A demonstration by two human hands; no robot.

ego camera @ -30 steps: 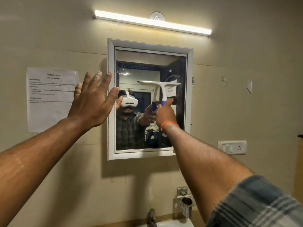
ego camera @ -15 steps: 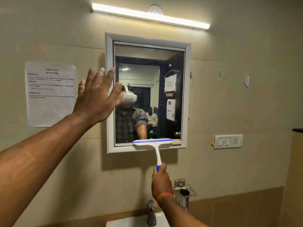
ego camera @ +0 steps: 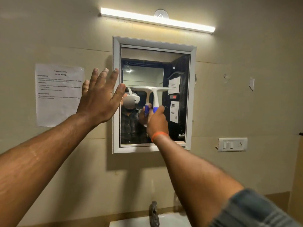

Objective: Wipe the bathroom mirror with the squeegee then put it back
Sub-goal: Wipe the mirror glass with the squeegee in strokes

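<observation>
1. the right hand [ego camera: 157, 122] is raised in front of the mirror [ego camera: 177, 63], its fingers [ego camera: 161, 108] clenched round the blue grip of the squeegee [ego camera: 155, 99].
2. the squeegee stands upright, handle down and white blade across the top; the blade lies level at about mid-height of the glass, reaching from near the left edge toward the centre-right.
3. whether the blade actually touches the glass cannot be told, though its reflection sits just beside it.
4. an orange band [ego camera: 159, 135] circles the right wrist, and a checked sleeve [ego camera: 255, 210] shows at 5 o'clock in the view.
5. the left hand [ego camera: 100, 102] is spread flat with its fingers [ego camera: 113, 79] released and holding nothing, at 9 o'clock from the squeegee; it overlaps the white mirror frame [ego camera: 116, 128] on that side.
6. a printed sheet [ego camera: 55, 108] is stuck to the wall at 9 o'clock from the mirror.
7. a lit tube light [ego camera: 157, 19] runs above the mirror at 12 o'clock.
8. a switch plate [ego camera: 232, 144] is mounted on the wall at 4 o'clock from the mirror.
9. a tap [ego camera: 154, 213] and the white rim of a basin [ego camera: 131, 222] sit at 6 o'clock, at the bottom edge of the view.
</observation>
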